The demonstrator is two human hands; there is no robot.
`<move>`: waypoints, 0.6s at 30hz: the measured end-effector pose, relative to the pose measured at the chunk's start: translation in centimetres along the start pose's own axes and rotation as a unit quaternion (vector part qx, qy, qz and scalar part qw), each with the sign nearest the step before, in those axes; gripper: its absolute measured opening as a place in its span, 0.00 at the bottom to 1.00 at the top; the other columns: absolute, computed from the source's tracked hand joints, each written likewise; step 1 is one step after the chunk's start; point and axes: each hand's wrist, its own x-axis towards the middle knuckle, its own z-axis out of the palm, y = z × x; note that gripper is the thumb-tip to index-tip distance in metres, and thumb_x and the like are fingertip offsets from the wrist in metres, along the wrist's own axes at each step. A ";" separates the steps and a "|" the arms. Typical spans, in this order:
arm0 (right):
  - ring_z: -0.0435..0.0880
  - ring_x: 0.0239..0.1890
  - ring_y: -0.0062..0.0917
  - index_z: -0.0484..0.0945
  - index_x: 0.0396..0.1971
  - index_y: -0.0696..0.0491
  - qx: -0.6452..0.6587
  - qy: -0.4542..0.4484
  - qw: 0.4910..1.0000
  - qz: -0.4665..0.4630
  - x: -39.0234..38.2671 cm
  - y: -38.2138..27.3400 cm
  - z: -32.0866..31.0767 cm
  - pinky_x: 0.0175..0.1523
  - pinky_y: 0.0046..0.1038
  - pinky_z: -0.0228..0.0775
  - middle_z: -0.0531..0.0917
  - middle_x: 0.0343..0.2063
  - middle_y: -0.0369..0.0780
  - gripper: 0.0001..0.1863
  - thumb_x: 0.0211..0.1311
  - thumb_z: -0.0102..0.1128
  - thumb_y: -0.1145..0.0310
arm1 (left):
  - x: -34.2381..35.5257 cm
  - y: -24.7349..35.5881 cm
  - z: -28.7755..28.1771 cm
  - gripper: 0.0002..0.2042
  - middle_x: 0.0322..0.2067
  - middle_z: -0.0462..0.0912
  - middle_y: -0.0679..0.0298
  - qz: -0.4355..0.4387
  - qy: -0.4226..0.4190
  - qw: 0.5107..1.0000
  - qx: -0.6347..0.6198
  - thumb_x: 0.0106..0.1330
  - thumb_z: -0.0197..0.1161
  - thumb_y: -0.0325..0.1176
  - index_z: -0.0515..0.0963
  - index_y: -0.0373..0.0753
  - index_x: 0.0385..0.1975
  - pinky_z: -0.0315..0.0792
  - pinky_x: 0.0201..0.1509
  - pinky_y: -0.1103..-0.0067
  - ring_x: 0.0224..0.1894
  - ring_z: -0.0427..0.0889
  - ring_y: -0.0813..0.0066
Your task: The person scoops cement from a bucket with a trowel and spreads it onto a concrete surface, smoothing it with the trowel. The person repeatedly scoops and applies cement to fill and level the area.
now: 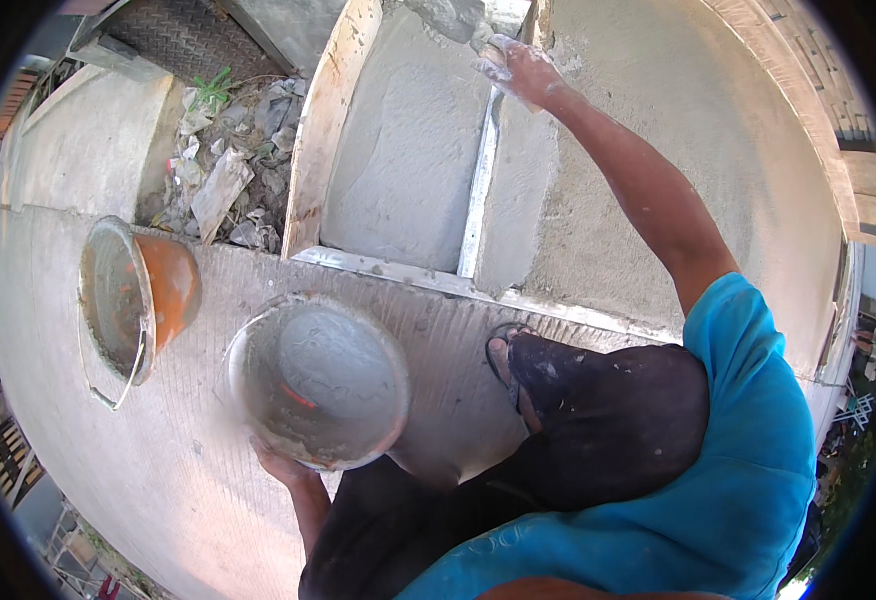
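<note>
My right hand (523,72), smeared with grey mortar, reaches far forward with its fingers closed round a trowel. The trowel's blade (455,18) is coated in mortar and lies over the far end of the wet mortar surface (398,160). Close to my knees, a bucket (383,335) with wet grey mortar inside tilts so its mouth faces me. Its near-left side is gripped by my left hand (286,462); some of the fingers are hidden behind the bucket. A pale straight strip (480,185) divides the mortar surface lengthwise.
An orange bucket (173,285), mortar-crusted inside, lies on its side at the left on the ribbed concrete (208,400). A wooden board (323,130) edges the mortar. Beyond it sits a heap of rubble and torn bags (228,185). My sandalled foot (503,360) is near the front strip (388,268).
</note>
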 end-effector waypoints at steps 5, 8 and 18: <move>0.73 0.56 0.48 0.61 0.59 0.63 0.071 -0.035 0.992 0.095 1.5 -4.9 1.8 0.59 0.44 0.66 0.71 0.55 0.54 0.43 0.61 0.44 0.36 | -0.2 -0.1 -0.2 0.31 0.57 0.67 0.50 0.023 0.030 0.998 0.057 0.71 0.41 0.53 0.61 0.30 0.61 0.67 0.58 0.69 0.56 0.71 0.60; 0.81 0.36 0.34 0.61 0.58 0.61 0.347 -0.010 0.926 0.152 -0.4 -7.7 3.0 0.40 0.34 0.75 0.78 0.39 0.47 0.34 0.63 0.54 0.49 | -0.2 -0.1 0.0 0.32 0.54 0.70 0.51 0.029 0.060 0.995 0.074 0.70 0.41 0.56 0.63 0.30 0.59 0.71 0.55 0.70 0.52 0.73 0.60; 0.78 0.20 0.26 0.63 0.45 0.57 0.603 0.058 0.757 0.247 3.9 -17.7 8.2 0.22 0.32 0.72 0.77 0.28 0.42 0.19 0.62 0.55 0.60 | 2.0 -2.4 -4.0 0.36 0.51 0.73 0.50 0.092 0.035 0.971 0.217 0.70 0.35 0.61 0.66 0.29 0.57 0.73 0.51 0.70 0.49 0.76 0.62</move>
